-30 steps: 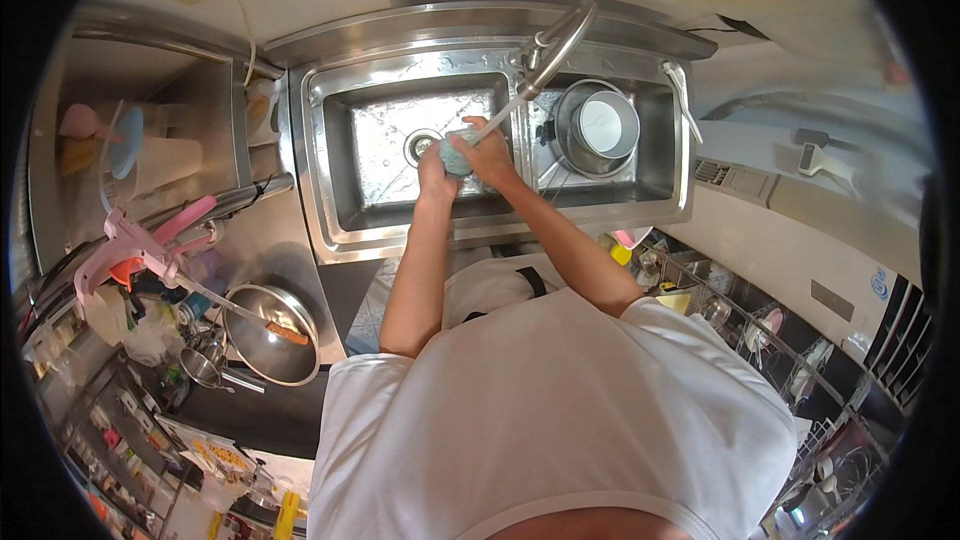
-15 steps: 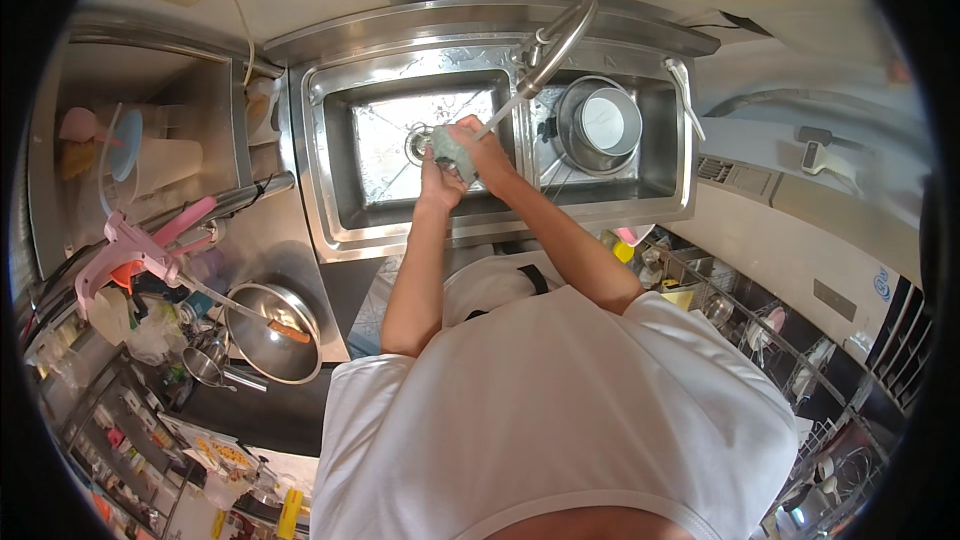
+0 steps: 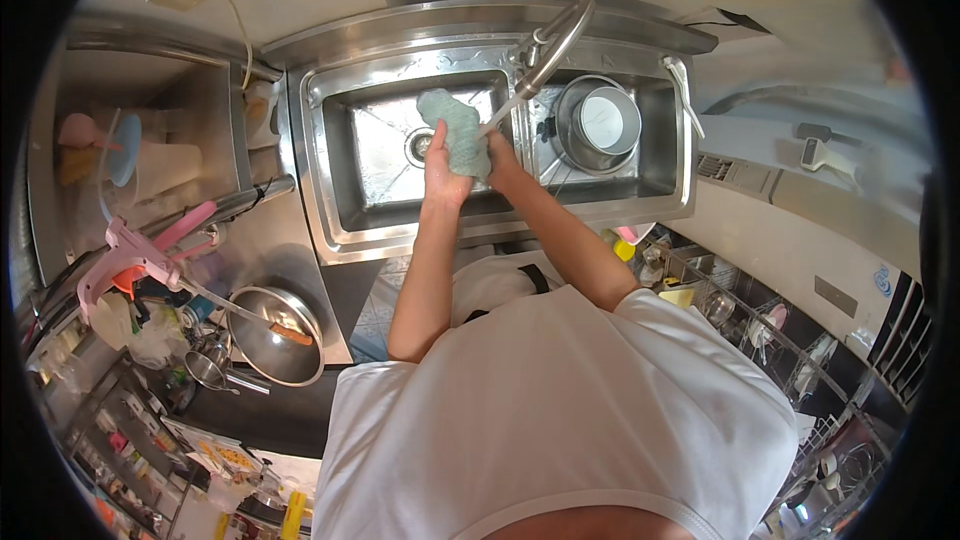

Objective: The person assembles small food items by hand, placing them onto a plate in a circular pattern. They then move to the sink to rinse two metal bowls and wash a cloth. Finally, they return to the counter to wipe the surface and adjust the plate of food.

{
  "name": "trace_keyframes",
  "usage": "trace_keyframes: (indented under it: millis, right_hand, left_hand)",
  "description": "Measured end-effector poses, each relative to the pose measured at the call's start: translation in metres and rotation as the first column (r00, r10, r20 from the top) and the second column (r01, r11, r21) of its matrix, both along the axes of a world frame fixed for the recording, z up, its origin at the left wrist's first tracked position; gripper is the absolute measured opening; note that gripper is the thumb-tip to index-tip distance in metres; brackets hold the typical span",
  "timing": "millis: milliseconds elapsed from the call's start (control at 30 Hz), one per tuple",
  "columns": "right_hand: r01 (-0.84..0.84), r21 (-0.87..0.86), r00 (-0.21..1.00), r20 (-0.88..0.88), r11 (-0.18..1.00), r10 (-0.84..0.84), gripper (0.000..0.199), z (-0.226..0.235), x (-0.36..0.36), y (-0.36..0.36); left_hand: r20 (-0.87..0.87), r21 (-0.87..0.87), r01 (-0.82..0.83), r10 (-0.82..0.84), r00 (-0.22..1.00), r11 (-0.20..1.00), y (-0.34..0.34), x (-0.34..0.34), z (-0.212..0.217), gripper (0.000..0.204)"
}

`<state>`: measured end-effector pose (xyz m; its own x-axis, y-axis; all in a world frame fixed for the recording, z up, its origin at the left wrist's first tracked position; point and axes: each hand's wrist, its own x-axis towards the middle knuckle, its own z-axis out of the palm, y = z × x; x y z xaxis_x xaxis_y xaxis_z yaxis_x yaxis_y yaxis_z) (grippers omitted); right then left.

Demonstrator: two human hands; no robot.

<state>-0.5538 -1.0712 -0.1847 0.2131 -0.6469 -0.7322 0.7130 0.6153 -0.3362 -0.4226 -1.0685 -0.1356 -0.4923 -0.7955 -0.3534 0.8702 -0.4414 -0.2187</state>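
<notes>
Over the left basin of a steel double sink, a pale grey-green cloth is stretched lengthwise between my hands. My left hand grips its left side, thumb pointing up along it. On the other side, my right hand closes on the cloth's right edge; its fingers are partly hidden. A stream of water runs from the curved steel faucet down to the cloth beside my right hand. Left of the cloth, the drain shows in the wet basin floor.
Nested round metal pots stand in the right basin. On the left counter are a steel bowl with an orange-tipped tool and a pink-handled device. A wire rack of kitchenware stands at right.
The cloth was bunched up between my hands and is now opened out into a longer shape. My hands have moved slightly apart and toward me.
</notes>
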Motion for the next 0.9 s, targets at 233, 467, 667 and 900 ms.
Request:
trace_keyframes:
  millis: [233, 467, 667, 900]
  right_hand:
    - [-0.052, -0.009, 0.977, 0.204, 0.999, 0.053, 0.052, 0.038, 0.018, -0.001]
    - [0.099, -0.02, 0.98, 0.178, 0.995, -0.094, 0.039, 0.057, 0.003, -0.032]
    - [-0.019, -0.177, 0.857, -0.509, 0.984, -0.075, 0.031, 0.099, 0.033, -0.004]
    - [-0.566, -0.146, 0.297, -0.954, 0.812, 0.035, 0.02, 0.114, 0.04, 0.019]
  left_hand:
    - [0.328, 0.091, 0.003, -0.032, 0.944, 0.996, 0.009, 0.011, 0.042, 0.049]
    - [0.524, 0.214, -0.05, -0.072, 0.849, 0.975, 0.037, 0.043, -0.039, 0.061]
    - [0.327, 0.276, 0.128, -0.218, 0.92, 0.953, 0.005, 0.0, -0.005, 0.055]
    - [0.266, -0.03, -0.171, 0.173, 0.948, 0.985, -0.011, -0.032, -0.044, 0.043]
